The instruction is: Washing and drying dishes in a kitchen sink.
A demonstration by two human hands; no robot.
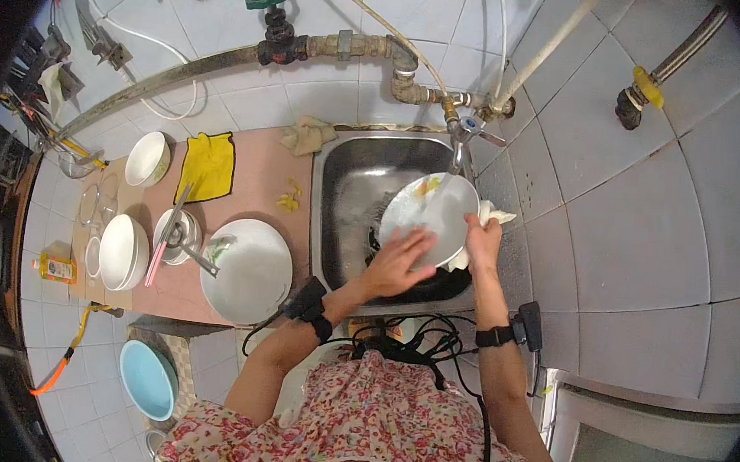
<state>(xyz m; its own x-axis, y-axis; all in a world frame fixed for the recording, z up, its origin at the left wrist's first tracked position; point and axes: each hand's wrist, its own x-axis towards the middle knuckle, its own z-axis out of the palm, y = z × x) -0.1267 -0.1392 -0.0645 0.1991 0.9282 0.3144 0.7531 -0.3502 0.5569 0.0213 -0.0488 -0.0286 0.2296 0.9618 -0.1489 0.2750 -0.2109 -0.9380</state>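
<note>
My right hand grips the right rim of a white plate and a pale cloth behind it. The plate is tilted over the steel sink, under the faucet, and water seems to run onto it. My left hand, fingers spread, lies against or just above the plate's lower left part; contact is hard to tell. Left of the sink stand a large white plate, small stacked bowls with a ladle and pink-handled chopsticks, and stacked white bowls.
A yellow cloth, a white bowl, a beige rag and yellow scraps lie on the pink counter. A tiled wall rises at right. Black cables hang between my arms. A blue basin is lower left.
</note>
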